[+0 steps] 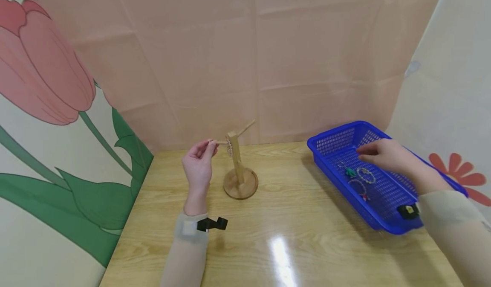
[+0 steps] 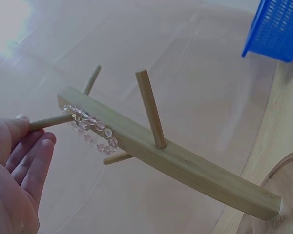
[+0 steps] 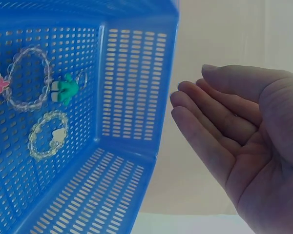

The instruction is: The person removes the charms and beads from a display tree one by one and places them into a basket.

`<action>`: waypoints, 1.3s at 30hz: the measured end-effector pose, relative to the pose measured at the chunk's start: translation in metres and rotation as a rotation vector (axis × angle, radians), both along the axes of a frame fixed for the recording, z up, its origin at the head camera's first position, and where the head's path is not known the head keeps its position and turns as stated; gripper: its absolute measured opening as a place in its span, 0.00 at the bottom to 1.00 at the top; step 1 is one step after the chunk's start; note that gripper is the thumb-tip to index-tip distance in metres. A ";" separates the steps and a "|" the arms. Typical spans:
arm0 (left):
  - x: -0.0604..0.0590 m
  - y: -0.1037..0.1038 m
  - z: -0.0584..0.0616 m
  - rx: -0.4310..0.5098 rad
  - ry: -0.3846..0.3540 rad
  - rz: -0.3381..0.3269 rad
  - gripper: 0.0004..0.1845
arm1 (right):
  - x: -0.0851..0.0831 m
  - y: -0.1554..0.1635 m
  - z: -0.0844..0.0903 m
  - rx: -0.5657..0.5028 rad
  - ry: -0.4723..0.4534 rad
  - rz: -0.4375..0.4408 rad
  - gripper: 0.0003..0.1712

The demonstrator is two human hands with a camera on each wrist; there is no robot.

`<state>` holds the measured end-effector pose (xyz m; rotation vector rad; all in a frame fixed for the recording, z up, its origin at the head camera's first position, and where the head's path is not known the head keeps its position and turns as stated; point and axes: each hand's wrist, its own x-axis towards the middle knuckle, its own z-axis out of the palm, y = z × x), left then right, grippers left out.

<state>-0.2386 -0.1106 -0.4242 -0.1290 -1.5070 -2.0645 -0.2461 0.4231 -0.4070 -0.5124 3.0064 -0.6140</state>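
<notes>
Clear bead bracelet [image 2: 90, 127] hangs on a side peg of the wooden stand [image 1: 239, 167], which sits upright on the table [image 1: 291, 218]. My left hand [image 1: 198, 162] touches that peg's tip, fingers loosely together (gripping nothing). My right hand [image 1: 385, 155] hovers over the blue basket [image 1: 377, 218], fingers straight, side by side, empty. In the basket: bracelets and a green charm [image 3: 64, 89].
</notes>
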 end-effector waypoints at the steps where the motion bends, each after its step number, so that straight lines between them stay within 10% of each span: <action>1: 0.000 0.000 0.000 -0.004 0.000 0.003 0.07 | 0.000 -0.001 0.001 -0.006 0.006 -0.001 0.19; 39: 0.019 0.014 -0.003 -0.236 0.175 -0.011 0.09 | 0.005 -0.045 0.005 -0.161 0.102 -0.137 0.21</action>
